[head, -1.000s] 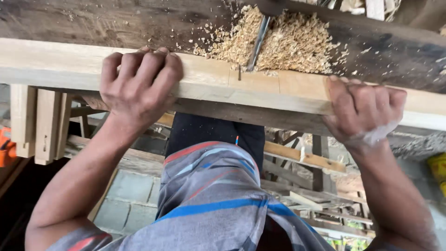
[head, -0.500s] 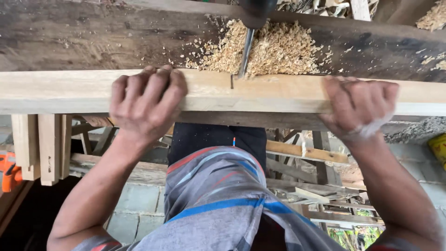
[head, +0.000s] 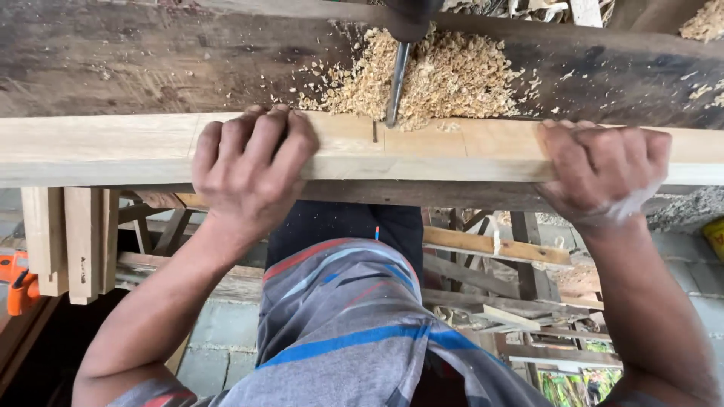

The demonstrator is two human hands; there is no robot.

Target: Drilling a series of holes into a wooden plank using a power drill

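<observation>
1. My left hand point(head: 253, 169) and right hand point(head: 603, 173) grip the pale beam point(head: 422, 151) across the table point(head: 113, 60), fingers curled tight over its near edge.
2. The drill bit point(head: 396, 83) bites the beam's far edge amid shavings point(head: 445, 71); a loose grip could let the beam jerk sideways.

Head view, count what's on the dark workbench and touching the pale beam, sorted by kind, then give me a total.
Long pale wooden beam: 1
Metal drill bit standing at the beam's far edge: 1
Heap of tan wood shavings: 1
Hands gripping the beam: 2, left hand and right hand
Total: 5
</observation>
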